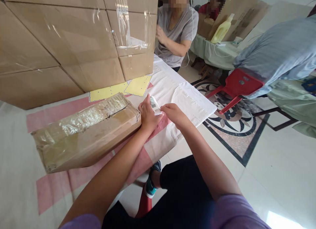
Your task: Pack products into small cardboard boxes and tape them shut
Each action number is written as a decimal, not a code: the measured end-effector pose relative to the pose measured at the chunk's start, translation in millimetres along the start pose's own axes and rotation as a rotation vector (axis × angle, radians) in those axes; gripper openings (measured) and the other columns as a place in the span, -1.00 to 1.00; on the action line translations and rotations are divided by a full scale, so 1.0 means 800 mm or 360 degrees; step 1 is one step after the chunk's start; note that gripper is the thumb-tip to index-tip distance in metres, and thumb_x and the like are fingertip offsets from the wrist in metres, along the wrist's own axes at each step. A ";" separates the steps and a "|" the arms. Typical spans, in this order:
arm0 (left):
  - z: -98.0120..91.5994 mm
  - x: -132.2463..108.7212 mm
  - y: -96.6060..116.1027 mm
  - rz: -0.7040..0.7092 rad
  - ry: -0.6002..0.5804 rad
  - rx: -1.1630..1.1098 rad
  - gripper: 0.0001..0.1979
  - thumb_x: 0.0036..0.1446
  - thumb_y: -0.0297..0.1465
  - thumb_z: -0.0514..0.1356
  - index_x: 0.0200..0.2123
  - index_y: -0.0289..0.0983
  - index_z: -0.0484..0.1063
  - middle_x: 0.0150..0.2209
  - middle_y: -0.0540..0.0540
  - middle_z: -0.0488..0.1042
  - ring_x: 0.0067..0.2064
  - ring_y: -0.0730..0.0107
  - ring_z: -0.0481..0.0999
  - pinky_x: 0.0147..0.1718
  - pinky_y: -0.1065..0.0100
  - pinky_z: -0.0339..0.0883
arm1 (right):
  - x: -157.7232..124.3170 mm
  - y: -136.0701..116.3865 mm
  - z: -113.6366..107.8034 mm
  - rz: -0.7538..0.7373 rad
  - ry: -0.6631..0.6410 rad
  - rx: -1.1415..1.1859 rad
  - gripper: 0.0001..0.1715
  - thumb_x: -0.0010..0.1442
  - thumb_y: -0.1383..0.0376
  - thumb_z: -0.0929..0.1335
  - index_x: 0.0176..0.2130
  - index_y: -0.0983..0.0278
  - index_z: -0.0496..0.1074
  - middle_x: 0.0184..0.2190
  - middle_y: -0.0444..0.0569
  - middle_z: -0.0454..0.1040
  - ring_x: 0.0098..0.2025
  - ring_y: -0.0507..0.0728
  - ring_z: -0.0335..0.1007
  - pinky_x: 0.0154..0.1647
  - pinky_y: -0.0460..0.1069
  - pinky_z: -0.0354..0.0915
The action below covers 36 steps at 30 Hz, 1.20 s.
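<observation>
My left hand [147,117] is closed round a small white device with a grey face [154,104], held just above the cloth-covered table [187,97]. My right hand [174,112] pinches the device's right end with thumb and fingers. Directly left of my left hand lies a long flat cardboard parcel wrapped in clear tape [86,133], its near end touching my left wrist.
Tall stacked cardboard boxes [74,41] wall off the table's far left. Two yellow sheets [123,87] lie at their foot. A person in a grey shirt [176,31] sits across. A red plastic stool [237,86] and another person's back [278,51] are at right.
</observation>
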<state>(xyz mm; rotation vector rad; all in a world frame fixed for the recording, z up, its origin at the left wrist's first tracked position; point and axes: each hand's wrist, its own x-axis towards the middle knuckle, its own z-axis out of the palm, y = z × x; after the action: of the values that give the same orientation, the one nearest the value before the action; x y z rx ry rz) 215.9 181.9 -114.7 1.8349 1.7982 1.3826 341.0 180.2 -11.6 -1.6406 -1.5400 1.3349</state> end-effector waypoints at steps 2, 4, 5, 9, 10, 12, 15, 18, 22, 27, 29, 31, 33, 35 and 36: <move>0.000 0.000 0.001 -0.0055 0.0007 -0.0009 0.07 -0.02 -0.37 0.39 0.46 -0.24 -0.11 0.42 -0.38 0.17 0.40 -0.19 0.17 0.36 -0.15 0.12 | 0.007 0.009 -0.001 -0.0004 0.0041 0.0005 -0.73 0.23 0.25 0.32 -0.47 0.28 0.45 -0.57 -0.19 0.20 -0.43 0.03 0.12 -0.37 -0.04 0.06; 0.000 0.000 0.002 -0.0047 0.0017 -0.0004 0.05 0.00 -0.37 0.39 0.46 -0.24 -0.10 0.41 -0.37 0.19 0.40 -0.17 0.18 0.36 -0.14 0.12 | 0.014 0.017 -0.003 0.0001 0.0067 0.0037 -0.73 0.24 0.22 0.32 -0.38 0.30 0.55 -0.51 -0.15 0.32 -0.38 0.04 0.20 -0.32 -0.05 0.12; 0.000 0.000 0.002 -0.0024 0.0022 0.0005 0.04 0.01 -0.37 0.38 0.46 -0.24 -0.10 0.41 -0.37 0.20 0.40 -0.16 0.17 0.37 -0.13 0.10 | 0.017 0.019 -0.005 -0.0004 0.0074 0.0060 -0.73 0.23 0.22 0.33 -0.34 0.30 0.58 -0.48 -0.14 0.35 -0.36 0.05 0.23 -0.30 -0.05 0.14; -0.001 -0.001 0.003 0.0035 0.0037 0.0057 0.02 0.04 -0.36 0.38 0.46 -0.26 -0.10 0.40 -0.37 0.20 0.40 -0.16 0.19 0.37 -0.11 0.10 | 0.027 0.020 -0.008 -0.0021 -0.0007 0.0128 -0.78 0.21 0.22 0.35 -0.31 0.30 0.56 -0.48 -0.17 0.32 -0.38 0.02 0.19 -0.34 -0.06 0.10; -0.002 -0.002 0.003 0.0033 0.0036 0.0062 0.02 0.05 -0.35 0.39 0.46 -0.26 -0.10 0.39 -0.36 0.22 0.39 -0.16 0.20 0.36 -0.11 0.12 | 0.030 0.018 -0.008 -0.0021 -0.0070 0.0136 -0.77 0.22 0.21 0.36 -0.33 0.30 0.54 -0.51 -0.18 0.28 -0.41 0.01 0.16 -0.37 -0.06 0.07; -0.003 -0.003 0.004 0.0012 0.0032 0.0059 0.04 0.04 -0.33 0.41 0.46 -0.24 -0.10 0.36 -0.34 0.26 0.36 -0.17 0.23 0.33 -0.10 0.16 | 0.040 0.014 -0.006 0.0000 -0.0192 0.0142 -0.73 0.24 0.17 0.37 -0.37 0.31 0.51 -0.56 -0.20 0.23 -0.46 0.00 0.10 -0.40 -0.05 0.04; -0.005 -0.004 0.005 -0.0032 0.0015 0.0039 0.08 0.00 -0.36 0.43 0.46 -0.20 -0.12 0.37 -0.33 0.25 0.36 -0.14 0.23 0.31 -0.07 0.21 | 0.059 0.008 -0.002 0.0126 -0.0255 0.0109 -0.68 0.27 0.16 0.37 -0.39 0.33 0.53 -0.63 -0.21 0.18 -0.51 0.00 0.07 -0.42 -0.04 0.04; -0.005 -0.005 0.005 -0.0050 0.0013 0.0030 0.09 -0.01 -0.37 0.45 0.45 -0.19 -0.12 0.38 -0.33 0.23 0.36 -0.12 0.23 0.31 -0.05 0.22 | 0.077 0.004 0.002 0.0249 -0.0284 0.0065 -0.69 0.24 0.17 0.39 -0.42 0.33 0.53 -0.67 -0.19 0.16 -0.56 -0.01 0.03 -0.48 -0.03 0.01; -0.006 -0.003 0.003 -0.0022 0.0016 -0.0003 0.07 0.02 -0.31 0.45 0.45 -0.17 -0.12 0.37 -0.33 0.25 0.37 -0.12 0.25 0.34 -0.09 0.18 | 0.082 0.001 0.005 0.0239 -0.0330 -0.0012 -0.64 0.19 0.17 0.43 -0.55 0.28 0.41 -0.67 -0.16 0.19 -0.57 -0.01 0.04 -0.51 -0.03 -0.01; -0.008 -0.002 0.004 0.0017 0.0038 -0.0002 0.02 0.06 -0.29 0.43 0.44 -0.17 -0.09 0.37 -0.32 0.26 0.36 -0.10 0.27 0.36 -0.08 0.16 | 0.066 0.004 0.003 0.0018 -0.0293 -0.0084 -0.57 0.17 0.29 0.44 -0.63 0.23 0.25 -0.68 -0.20 0.12 -0.55 -0.03 -0.01 -0.49 -0.03 -0.06; -0.008 -0.002 0.004 0.0024 0.0039 -0.0004 0.00 0.07 -0.29 0.42 0.44 -0.17 -0.07 0.37 -0.31 0.27 0.35 -0.08 0.27 0.36 -0.07 0.15 | 0.056 0.004 0.002 -0.0035 -0.0257 -0.0025 -0.58 0.20 0.29 0.41 -0.62 0.25 0.26 -0.66 -0.19 0.15 -0.54 -0.03 0.01 -0.48 -0.04 -0.05; -0.007 -0.002 0.005 0.0015 0.0038 -0.0021 0.00 0.06 -0.27 0.42 0.43 -0.19 -0.06 0.37 -0.32 0.26 0.36 -0.08 0.26 0.37 -0.06 0.13 | 0.048 0.004 0.001 -0.0058 -0.0242 0.0057 -0.56 0.23 0.29 0.39 -0.62 0.26 0.25 -0.65 -0.19 0.16 -0.53 -0.04 0.02 -0.48 -0.06 -0.04; -0.007 -0.002 0.006 0.0010 0.0032 -0.0028 0.01 0.04 -0.26 0.44 0.42 -0.22 -0.06 0.37 -0.33 0.26 0.36 -0.09 0.25 0.37 -0.05 0.12 | 0.041 0.003 0.000 -0.0045 -0.0254 0.0104 -0.55 0.24 0.30 0.39 -0.62 0.26 0.24 -0.65 -0.20 0.15 -0.53 -0.05 0.02 -0.48 -0.07 -0.04; -0.007 -0.002 0.007 0.0017 0.0013 -0.0022 0.02 0.02 -0.27 0.44 0.41 -0.23 -0.05 0.37 -0.34 0.26 0.36 -0.08 0.26 0.36 -0.04 0.12 | 0.038 0.004 -0.001 -0.0007 -0.0260 0.0116 -0.55 0.23 0.32 0.40 -0.62 0.26 0.23 -0.67 -0.21 0.13 -0.55 -0.06 0.00 -0.50 -0.07 -0.06; -0.007 -0.001 0.006 0.0025 0.0002 -0.0021 0.01 0.01 -0.28 0.44 0.41 -0.23 -0.04 0.36 -0.34 0.26 0.36 -0.08 0.26 0.36 -0.04 0.12 | 0.037 0.004 -0.001 0.0003 -0.0264 0.0116 -0.54 0.23 0.33 0.41 -0.62 0.26 0.23 -0.68 -0.21 0.13 -0.57 -0.07 0.00 -0.50 -0.07 -0.06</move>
<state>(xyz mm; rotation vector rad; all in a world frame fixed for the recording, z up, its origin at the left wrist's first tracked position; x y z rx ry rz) 215.3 177.5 -108.4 1.8454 1.7748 1.3982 339.2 207.4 -23.2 -1.5201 -1.5627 1.5432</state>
